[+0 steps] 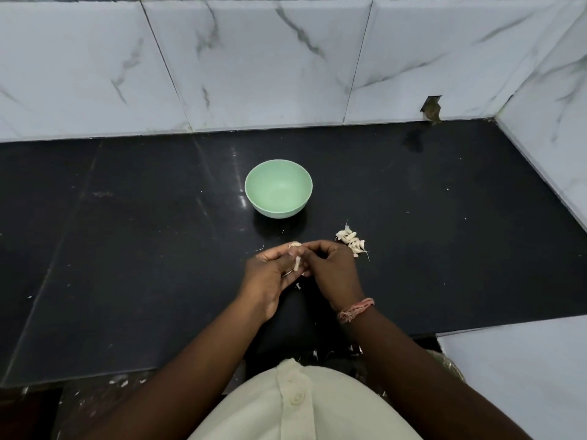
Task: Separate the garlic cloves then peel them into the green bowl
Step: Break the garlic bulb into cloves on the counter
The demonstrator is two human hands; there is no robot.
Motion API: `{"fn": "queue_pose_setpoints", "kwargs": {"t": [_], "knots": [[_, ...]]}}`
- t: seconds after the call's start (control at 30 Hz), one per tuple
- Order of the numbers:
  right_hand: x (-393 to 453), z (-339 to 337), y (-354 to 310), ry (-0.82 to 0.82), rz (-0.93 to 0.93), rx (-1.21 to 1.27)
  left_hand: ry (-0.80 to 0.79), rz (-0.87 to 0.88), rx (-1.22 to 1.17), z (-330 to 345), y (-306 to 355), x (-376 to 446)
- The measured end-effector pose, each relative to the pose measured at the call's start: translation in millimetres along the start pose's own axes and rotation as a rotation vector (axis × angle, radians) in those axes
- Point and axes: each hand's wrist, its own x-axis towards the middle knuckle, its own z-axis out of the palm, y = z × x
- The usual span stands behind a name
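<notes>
A pale green bowl [279, 188] stands on the black counter [127, 249] with nothing visible inside it. Below it my left hand [270, 274] and my right hand [333, 271] meet, fingers curled around what is left of a garlic bulb [297, 258]; its pale stem pokes down between my fingers. My right fingertips pinch the bulb's top edge. A small heap of several separated, unpeeled cloves [352, 241] lies on the counter just beyond my right hand.
A marble-tiled wall [286, 58] rises behind the counter and a side wall [546, 122] closes the right end. Scraps of garlic skin [298, 285] lie under my hands and along the counter's front edge. A pale ledge [514, 376] sits low right.
</notes>
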Motion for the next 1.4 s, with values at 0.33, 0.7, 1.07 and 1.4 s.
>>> {"fn": "queue_pose_setpoints", "kwargs": {"t": [0.33,0.7,1.07,1.4], "knots": [[-7.9,8.7,3.0,-0.061,-0.045,0.034,0.132,0.005,-0.06,-4.6,-1.8,-13.3],[-16.5,10.3,9.6,-0.098,0.038,0.068,0.293,0.0,-0.048,-1.8,-14.3,-21.2],[-17.0,11.6,11.9,-0.12,0.051,-0.02,0.401,0.091,0.075,4.6,-23.9,-22.7],[-5.6,3.0,18.7,-0.105,0.099,0.051,0.305,-0.027,0.028,1.4,-15.3,-16.5]]}}
